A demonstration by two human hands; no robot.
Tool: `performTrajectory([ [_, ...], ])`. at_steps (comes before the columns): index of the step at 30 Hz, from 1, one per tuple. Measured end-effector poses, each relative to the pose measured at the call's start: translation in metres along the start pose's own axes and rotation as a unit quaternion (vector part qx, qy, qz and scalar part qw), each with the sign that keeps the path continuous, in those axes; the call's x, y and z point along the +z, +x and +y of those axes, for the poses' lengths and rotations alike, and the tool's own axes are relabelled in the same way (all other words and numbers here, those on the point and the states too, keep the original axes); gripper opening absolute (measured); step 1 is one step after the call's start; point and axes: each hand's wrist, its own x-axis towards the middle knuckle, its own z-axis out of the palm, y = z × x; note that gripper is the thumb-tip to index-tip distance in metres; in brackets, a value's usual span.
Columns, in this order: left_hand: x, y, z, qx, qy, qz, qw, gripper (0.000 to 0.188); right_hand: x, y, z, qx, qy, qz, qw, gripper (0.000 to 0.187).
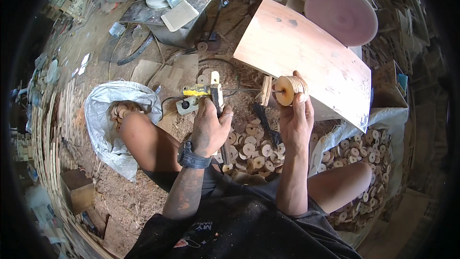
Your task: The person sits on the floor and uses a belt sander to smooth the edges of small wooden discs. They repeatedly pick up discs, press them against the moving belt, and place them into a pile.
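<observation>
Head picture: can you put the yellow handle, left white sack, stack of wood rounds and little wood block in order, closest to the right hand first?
1. Stack of wood rounds: in the right hand.
2. Little wood block: just left of that.
3. Yellow handle: further left, by the left hand.
4. White sack: farthest left, by the left knee.

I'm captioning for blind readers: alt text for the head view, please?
A person's right hand holds a stack of wooden discs, a thin rod reaching their centre; the left hand grips a partly yellow tool. Loose discs lie below; a white sack holds more.
</observation>
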Motion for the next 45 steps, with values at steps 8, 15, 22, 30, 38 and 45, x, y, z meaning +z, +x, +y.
performTrajectory([
  [8,-0.001,0.000,0.001,0.005,0.024,0.023,0.999,0.035,0.009,0.002,0.008,-0.002,0.068,0.020,0.998,0.054],
  [15,0.012,0.006,-0.011,-0.017,0.019,0.032,0.999,0.037,0.027,0.006,-0.006,0.166,0.005,0.112,0.980,0.059],
  [22,0.031,0.010,-0.041,-0.008,-0.058,-0.005,0.998,0.033,0.066,-0.005,0.065,0.036,-0.068,0.057,0.995,0.059],
  [30,-0.068,0.055,-0.082,-0.163,-0.412,0.113,0.889,0.029,-0.023,-0.006,0.135,0.161,-0.543,-0.152,0.810,0.038],
  [38,-0.080,0.060,-0.093,-0.139,-0.445,0.123,0.876,0.030,-0.051,-0.102,0.280,0.161,-0.686,-0.446,0.551,0.030],
  [45,-0.068,0.066,-0.103,-0.159,-0.483,0.121,0.852,0.029,-0.072,-0.076,0.255,0.182,-0.646,-0.461,0.580,0.041],
])
